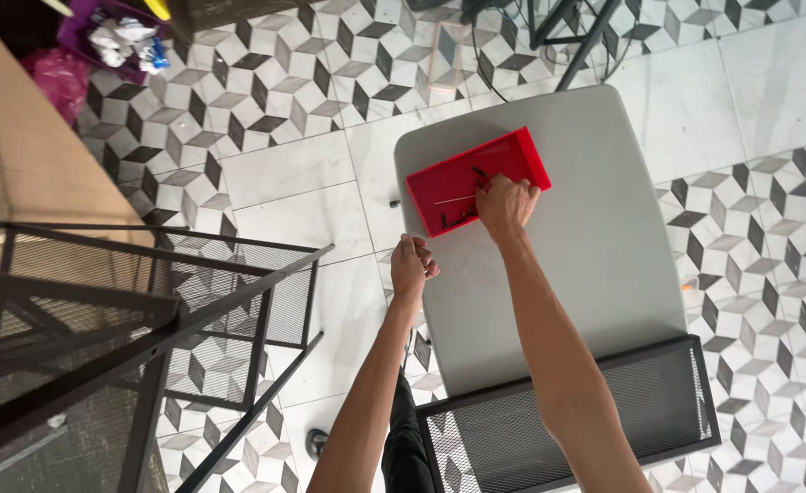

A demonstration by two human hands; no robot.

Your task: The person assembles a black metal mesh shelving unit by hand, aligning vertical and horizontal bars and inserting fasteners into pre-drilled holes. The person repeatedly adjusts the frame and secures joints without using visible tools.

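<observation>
I read the scene from the head camera, looking straight down. The red tray (512, 151) lies on the far-left part of the grey counter (604, 237), its long axis running from near-left to far-right, slightly skewed against the counter's edge. Small dark screws (458, 217) lie loose in the tray, most of them bunched toward its near-left end, with one thin pale pin beside them.

The right hand (505, 203) is the nearer of the two — it is already over the tray's near rim, knuckles up, fingers curled down into the tray around its middle. I cannot tell whether the fingertips have closed on a part; they are hidden under the back of the hand. The right forearm runs straight from the near edge of the counter up to the tray, almost in line with the counter's length.

The left hand (412, 260) sits just off the counter's left edge, near the tray's near-left corner but apart from it. It is closed in a loose fist, thumb over the fingers; whatever it may contain is not visible.

A black mesh panel (658, 402) lies across the counter's near end, and a black mesh rack (229, 301) stands on the floor to the left.
</observation>
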